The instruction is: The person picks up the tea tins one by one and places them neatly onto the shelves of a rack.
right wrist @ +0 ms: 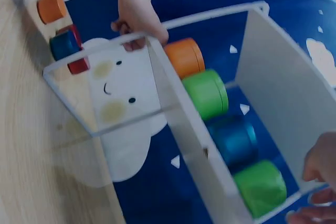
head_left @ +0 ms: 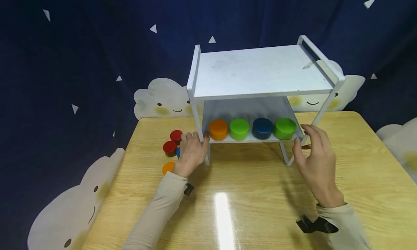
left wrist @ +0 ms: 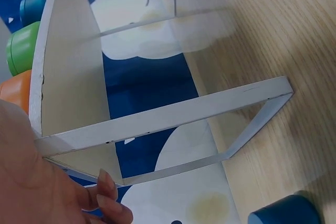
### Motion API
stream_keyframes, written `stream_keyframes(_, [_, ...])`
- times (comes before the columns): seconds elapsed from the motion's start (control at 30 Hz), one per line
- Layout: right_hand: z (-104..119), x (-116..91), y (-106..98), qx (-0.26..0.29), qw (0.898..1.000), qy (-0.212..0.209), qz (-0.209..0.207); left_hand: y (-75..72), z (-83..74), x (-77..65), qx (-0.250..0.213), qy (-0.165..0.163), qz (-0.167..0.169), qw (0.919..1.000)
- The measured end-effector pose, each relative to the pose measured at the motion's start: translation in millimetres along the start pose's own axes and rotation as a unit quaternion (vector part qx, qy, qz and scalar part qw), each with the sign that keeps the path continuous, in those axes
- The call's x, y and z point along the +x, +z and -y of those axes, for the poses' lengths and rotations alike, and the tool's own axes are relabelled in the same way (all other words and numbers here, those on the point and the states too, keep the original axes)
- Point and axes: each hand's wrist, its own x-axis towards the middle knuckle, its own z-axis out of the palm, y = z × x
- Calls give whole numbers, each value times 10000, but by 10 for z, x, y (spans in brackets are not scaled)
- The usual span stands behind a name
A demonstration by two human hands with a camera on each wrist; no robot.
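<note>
A white two-tier shelf [head_left: 260, 72] stands on the table. My left hand [head_left: 192, 152] holds its left front post at the lower tier, thumb on the inner side and fingers outside. On the opposite side, my right hand [head_left: 317, 163] curls round the right front post, thumb and fingertips at either side of it. Along the lower tier's front edge sit round lidded containers: an orange one [head_left: 218, 130] nearest my left hand, a green one [head_left: 239, 129], a dark blue one [head_left: 262, 128], and another green one [head_left: 285, 128] beside my right fingertips.
Left of the shelf, on the wooden table [head_left: 254, 192], lie two red containers [head_left: 170, 148], an orange one [head_left: 168, 167] and a blue one [left wrist: 286, 211]. My left hand partly covers the blue one in the head view. A dark blue curtain [head_left: 97, 43] with white clouds hangs behind.
</note>
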Motion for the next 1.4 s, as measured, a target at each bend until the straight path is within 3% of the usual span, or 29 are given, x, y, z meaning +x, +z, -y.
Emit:
stream_keyframes(0.13, [-136,20,2,202,9981,353,-464,-12,11,3,0,64,-45,10000])
stream_keyframes(0.27, [-287,39,70,37,9940,956,-528,-11,15,1,-67,42,-67,9999])
stream_keyframes(0.4, [-419,87,151,-350,9879,1508,4,-9,16,-8,-139,-23,-53,9999])
stream_keyframes(0.57, [-601,152,264,-518,9807,1715,789,4,12,-7,-118,-26,-32,9999])
stream_keyframes(0.73, [-737,162,327,-454,9749,1751,1298,5,14,4,-108,26,-157,9998])
stream_keyframes(0.9, [-792,183,280,-869,9777,1299,1407,11,25,6,-44,117,-285,9995])
stream_keyframes(1.1, [-824,236,244,-1167,9795,766,1455,13,28,-10,80,-14,-263,9996])
stream_keyframes(1.4, [-846,226,212,-988,9759,787,1782,-7,-5,-33,-28,-26,-362,9993])
